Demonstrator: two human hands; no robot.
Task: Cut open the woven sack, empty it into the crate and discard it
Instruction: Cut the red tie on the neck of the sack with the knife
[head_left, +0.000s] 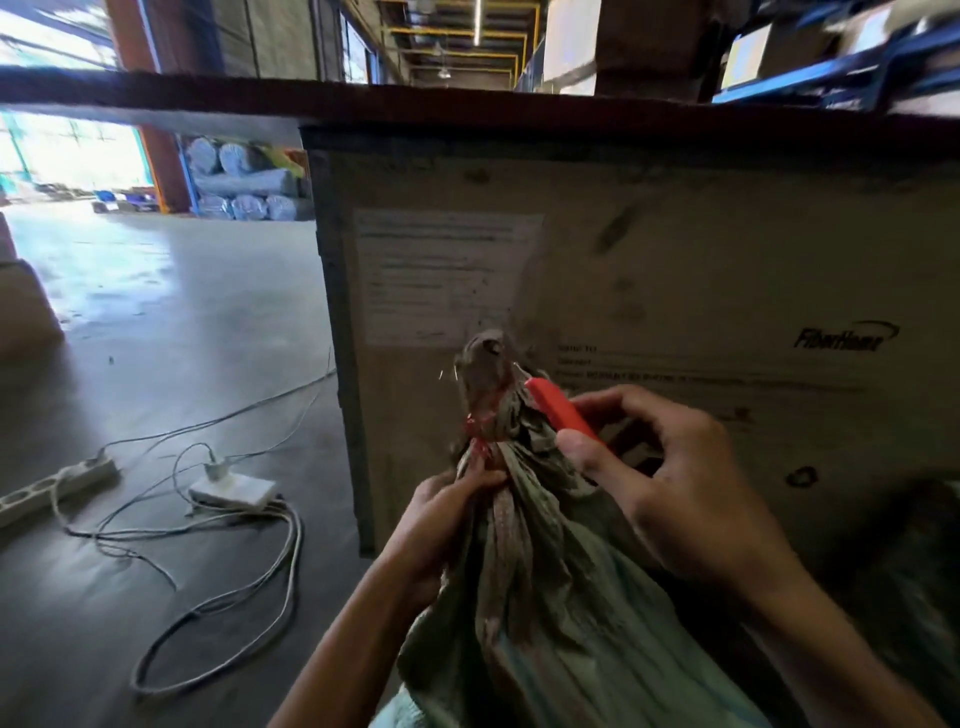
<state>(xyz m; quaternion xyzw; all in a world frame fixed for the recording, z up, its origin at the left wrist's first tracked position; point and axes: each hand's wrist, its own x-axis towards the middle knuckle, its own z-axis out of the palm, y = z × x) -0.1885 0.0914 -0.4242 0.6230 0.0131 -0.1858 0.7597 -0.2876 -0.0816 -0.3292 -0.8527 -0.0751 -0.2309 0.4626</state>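
The cutting step is in hand: the left hand (447, 512) is clenched around the gathered neck of the green woven sack (524, 597), just below its red tie (475, 428), while the right hand (670, 483) is closed on a red cutter (561, 410) whose tip touches the bunched neck. Next, I judge, the tie must be sliced away from the fingers (they sit close). The sack remains tied, contents hidden; the crate (649, 270) stands behind, its inside out of view
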